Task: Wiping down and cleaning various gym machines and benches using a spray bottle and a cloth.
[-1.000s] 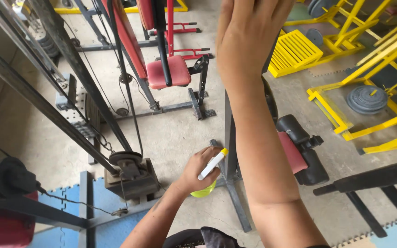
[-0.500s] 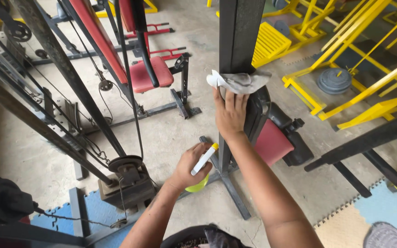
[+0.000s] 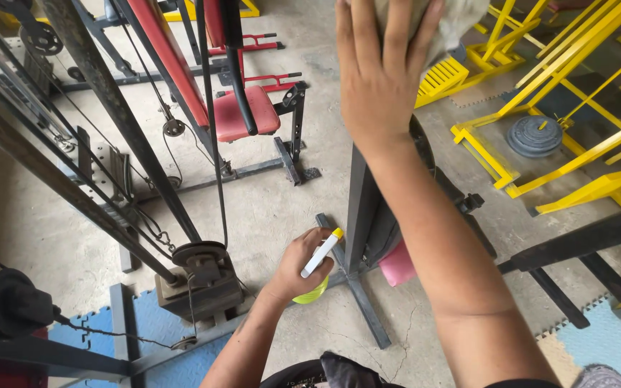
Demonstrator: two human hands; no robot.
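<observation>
Grey cloth pressed flat under the right hand, fingers spread, high on the dark steel post — best to wipe in long even strokes with firm palm pressure. Left hand closed around a yellow-green spray bottle with white nozzle, low near the post's base — no label readable.
</observation>
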